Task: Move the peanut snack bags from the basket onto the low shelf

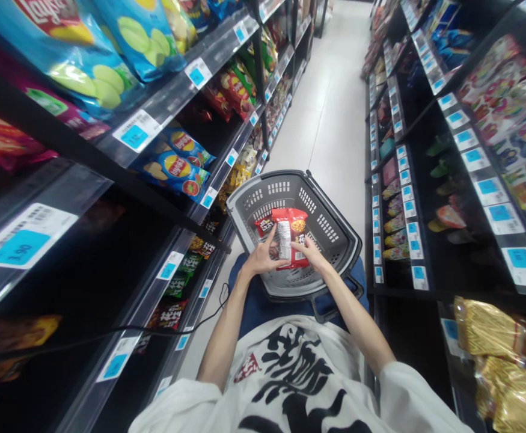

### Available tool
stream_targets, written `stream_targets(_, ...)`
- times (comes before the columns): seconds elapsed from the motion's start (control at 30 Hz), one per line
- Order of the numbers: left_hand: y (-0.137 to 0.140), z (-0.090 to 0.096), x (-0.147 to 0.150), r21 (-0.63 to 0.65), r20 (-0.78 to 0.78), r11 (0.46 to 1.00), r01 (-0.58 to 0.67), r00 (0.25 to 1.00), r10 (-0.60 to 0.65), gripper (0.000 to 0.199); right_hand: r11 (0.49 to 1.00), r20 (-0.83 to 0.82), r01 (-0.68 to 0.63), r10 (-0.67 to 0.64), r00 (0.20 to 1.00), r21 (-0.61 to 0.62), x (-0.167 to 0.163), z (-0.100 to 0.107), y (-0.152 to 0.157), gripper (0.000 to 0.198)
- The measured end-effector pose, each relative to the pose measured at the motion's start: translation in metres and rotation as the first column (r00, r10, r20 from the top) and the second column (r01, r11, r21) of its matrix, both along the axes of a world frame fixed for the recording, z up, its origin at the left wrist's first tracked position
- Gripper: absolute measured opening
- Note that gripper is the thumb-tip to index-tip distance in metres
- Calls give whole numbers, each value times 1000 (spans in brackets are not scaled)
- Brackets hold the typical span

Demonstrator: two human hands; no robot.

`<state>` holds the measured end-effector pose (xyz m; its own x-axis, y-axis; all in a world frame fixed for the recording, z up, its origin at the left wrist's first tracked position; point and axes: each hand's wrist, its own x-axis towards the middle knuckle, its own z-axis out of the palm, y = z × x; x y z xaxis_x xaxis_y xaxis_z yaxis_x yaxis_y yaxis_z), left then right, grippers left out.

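Observation:
A red snack bag (291, 236), its printed back panel and a picture of nuts turned up, is held above the inside of a grey shopping basket (355, 237). My left hand (263, 255) grips the bag's left side, index finger and thumb apart along its edge. On the other side, my right hand (313, 254) grips the lower right part with the thumb on top. The fingers beneath the bag are hidden. A smaller red and black packet (265, 225) shows just beyond my left fingertips, partly covered. The basket rests against my lap.
Shelves of chip bags (179, 165) with price tags line the left side. Packaged sweets (510, 96) fill the right shelves, with gold-wrapped packs (492, 328) nearer. The pale floor aisle (335, 78) runs ahead. A black cable (122, 329) crosses at left.

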<state>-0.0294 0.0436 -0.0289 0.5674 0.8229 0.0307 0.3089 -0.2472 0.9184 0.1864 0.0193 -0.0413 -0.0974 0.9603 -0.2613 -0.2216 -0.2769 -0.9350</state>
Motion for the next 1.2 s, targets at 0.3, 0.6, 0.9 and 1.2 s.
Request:
stream_targets(0.3,-2,6,1,10,0,1000,-2,1000,2,128,999,16,-8,7,1000,38,3,-10,1,46)
stream_targets(0.6,-2,6,1,8,6,1000,-2,1000,2,128,1000,35,-4,3,999,21,2,-8,1,49)
stream_targets(0.9,-1,6,1,16,-3,1000,-3,1000,3,127,1000,35,-12,12,999,17,2,-6,0,51)
stream_targets(1.2,-1,6,0,18,-18,1000,-3,1000,3,127,1000,34,-11,11,999,11,1,-5,0,53)
